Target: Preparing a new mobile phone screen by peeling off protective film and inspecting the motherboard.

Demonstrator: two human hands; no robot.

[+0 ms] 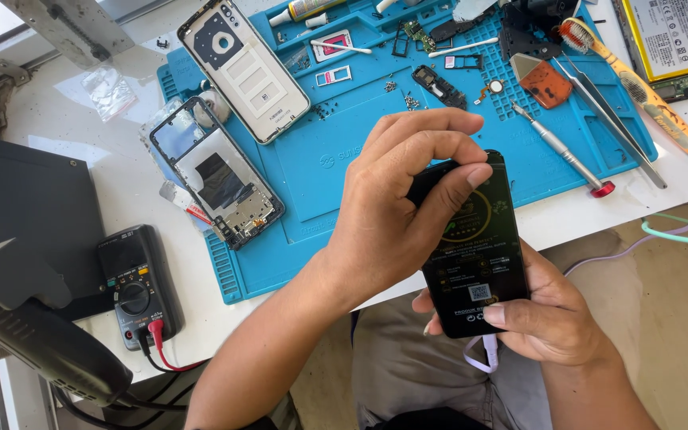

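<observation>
Both hands on the screen (475, 263), held over my lap just off the table (161, 183) edge.

Right hand (547, 314) cradles it from below: fingers wrapped behind, thumb pressed on the lower front edge. Closed grip on the screen.

Left hand (396, 207) comes over the top: fingers curled, pinching the upper left corner. Can't tell if it's the screen itself or a film being pinched there.

Screen: black glossy slab, upright-ish, tilted slightly right. Front carries a printed sticker with a gold ring graphic near the top, small text blocks and a square code lower down. A pale lilac tab (483, 354) hangs from the bottom edge.

Around it:
- blue mat (336, 159) on the table, just beyond the screen
- back cover (244, 68) lying on the mat's upper left, inner side up
- phone frame (216, 183) at the mat's left edge, partly off it
- screwdriver (563, 151) with red cap and tweezers (611, 107) on the mat's right side
- toothbrush (643, 91), orange handle, crossing the mat's right corner
- battery (674, 36) at far right
- multimeter (137, 287), red lead plugged in, left of the mat
</observation>
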